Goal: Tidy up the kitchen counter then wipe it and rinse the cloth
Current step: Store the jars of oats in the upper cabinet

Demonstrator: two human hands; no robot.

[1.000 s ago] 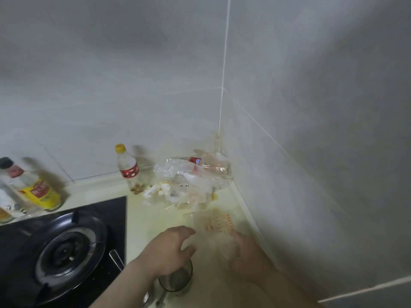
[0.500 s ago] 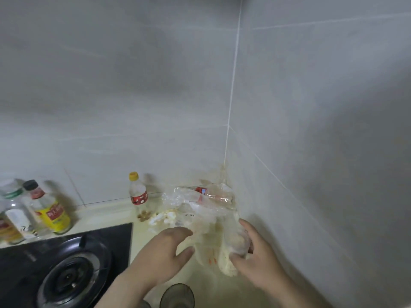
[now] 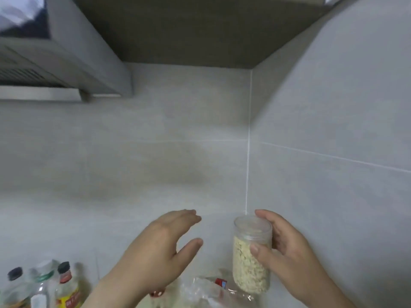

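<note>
— Beyond both hands, what sort of room is this?

— Two grey tiled walls (image 3: 178, 152) meet in a corner. A white grout line (image 3: 248, 152) runs down that corner and ends just behind the right hand (image 3: 289, 252). Up and to the left of the left hand (image 3: 155, 247) hangs a grey metal range hood (image 3: 66, 70). High above both hands is the dark brown underside of a wall cabinet (image 3: 200, 30).

— And the hands themselves?

— The right one grips a clear plastic jar (image 3: 252, 254) that is upright and mostly full of pale flakes. The thumb lies across the front and the fingers wrap round the back. It is raised in front of the corner. The left hand holds nothing. Its fingers are straight and its thumb is spread wide, and it is to the left of the jar and apart from it.

— What about the counter?

— It is almost wholly out of view, so only what stands on it shows. Below the hands lie crumpled clear plastic bags (image 3: 200, 292), with a small red piece (image 3: 220, 282) in them just left of the jar's base. I cannot tell whether the jar touches the bags. Down and left of the left wrist, three blurred bottles stand by the wall. They are a black-capped clear bottle (image 3: 14, 274), a green-ringed clear bottle (image 3: 42, 283) and a yellow-labelled bottle (image 3: 66, 294) with a dark cap.
</note>
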